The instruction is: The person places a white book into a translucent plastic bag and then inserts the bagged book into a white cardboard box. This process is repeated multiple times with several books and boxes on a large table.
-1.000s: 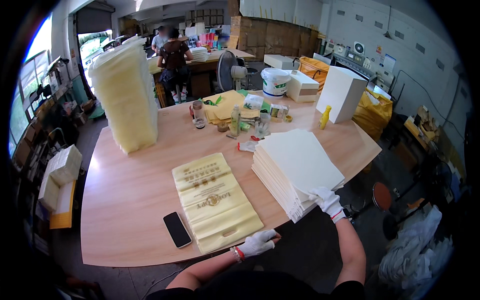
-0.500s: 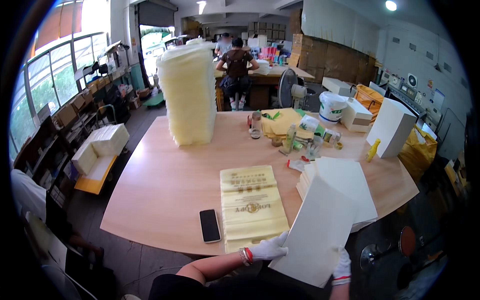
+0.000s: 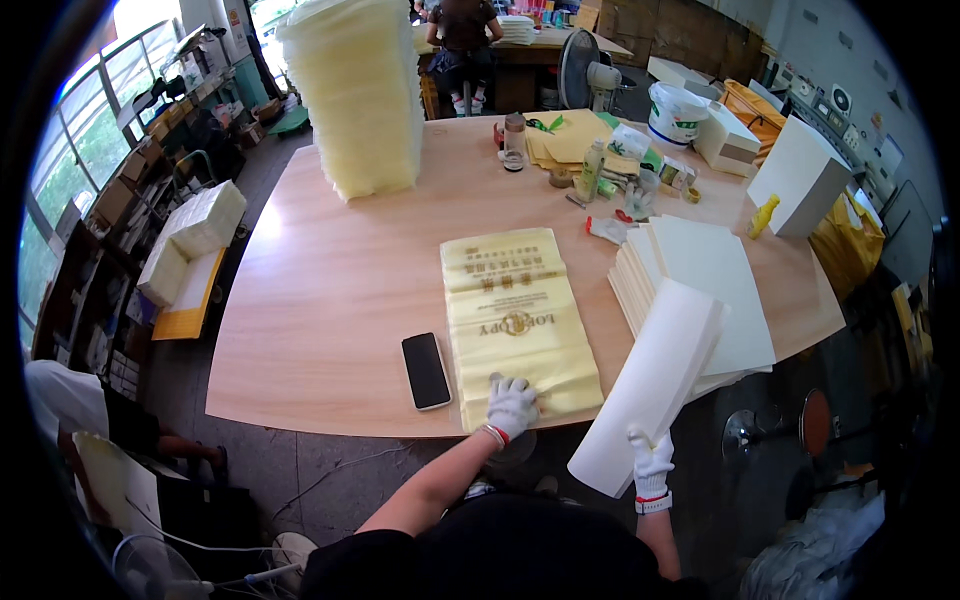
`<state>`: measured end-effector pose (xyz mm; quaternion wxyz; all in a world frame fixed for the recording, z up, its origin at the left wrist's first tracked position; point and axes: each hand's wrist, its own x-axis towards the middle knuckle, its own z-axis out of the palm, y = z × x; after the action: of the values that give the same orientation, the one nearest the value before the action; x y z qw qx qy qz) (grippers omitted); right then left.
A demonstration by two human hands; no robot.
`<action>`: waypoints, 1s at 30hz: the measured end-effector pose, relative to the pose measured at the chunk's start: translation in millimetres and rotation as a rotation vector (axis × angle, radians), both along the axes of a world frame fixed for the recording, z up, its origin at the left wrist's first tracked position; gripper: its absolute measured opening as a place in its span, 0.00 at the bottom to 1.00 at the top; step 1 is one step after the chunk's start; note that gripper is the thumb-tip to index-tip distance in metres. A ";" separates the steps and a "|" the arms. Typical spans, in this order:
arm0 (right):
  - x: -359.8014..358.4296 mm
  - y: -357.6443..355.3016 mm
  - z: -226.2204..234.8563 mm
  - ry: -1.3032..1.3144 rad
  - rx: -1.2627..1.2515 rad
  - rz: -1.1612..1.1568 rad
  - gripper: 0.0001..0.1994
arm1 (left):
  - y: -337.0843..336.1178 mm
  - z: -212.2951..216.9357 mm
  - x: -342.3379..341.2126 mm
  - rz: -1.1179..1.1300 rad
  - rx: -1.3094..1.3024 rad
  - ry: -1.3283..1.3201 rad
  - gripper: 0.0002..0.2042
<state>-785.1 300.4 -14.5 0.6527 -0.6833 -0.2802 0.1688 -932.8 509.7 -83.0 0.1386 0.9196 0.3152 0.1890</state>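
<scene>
Hard to read at 5 o'clock: the right hand [image 3: 651,463], in a white knit glove, pinching the lower edge of a stiff white sheet [image 3: 650,385], fingers closed on it, thumb side hidden behind the paper. Sheet curved into a shallow trough, lifted clear of the table and slanting up toward 1 o'clock, its upper end overlapping the white sheet stack [image 3: 700,290] so the stack's near corner is covered. At 6 o'clock, the left hand [image 3: 510,403], gloved the same with a red cuff band, fingers spread flat and pressed on the near end of the yellow plastic bags [image 3: 512,310]; nothing gripped. Bags glossy, slightly wrinkled, printed in darker gold, lying in a thin flat pile with the near edge reaching the table rim. Just beside them at 7 o'clock, a black phone [image 3: 426,370], face dark, flat on the wooden table [image 3: 330,290], pale laminate with rounded corners. At 11 o'clock, a tall bagged stack [image 3: 360,90] of pale yellow material, top cut off by the frame edge. At 12 o'clock, bottles and small clutter [image 3: 600,170] too small to sort out, a white bucket [image 3: 676,112] behind. At 2 o'clock, a white box [image 3: 800,180] standing tilted, a small yellow bottle [image 3: 762,215] beside it. Far back, 1 person [image 3: 465,30] seated at another bench, head out of frame. Lower left rim dark and blurred.
</scene>
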 end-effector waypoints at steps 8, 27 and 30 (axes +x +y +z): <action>3.0 6.7 -18.0 0.169 0.009 0.124 0.22 | 41.1 4.1 3.1 -0.164 -0.451 -0.064 0.10; 18.6 64.9 -6.9 -0.068 -0.272 0.278 0.18 | 132.3 3.1 21.4 0.102 -1.796 -0.837 0.04; 22.5 38.7 -11.0 -0.678 -0.491 0.222 0.19 | 137.8 10.8 42.8 0.046 -1.607 -0.573 0.05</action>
<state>-762.5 339.1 -25.6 0.3198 -0.8007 -0.5023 0.0656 -890.0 647.5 -72.1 0.8194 0.4521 0.3249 0.1362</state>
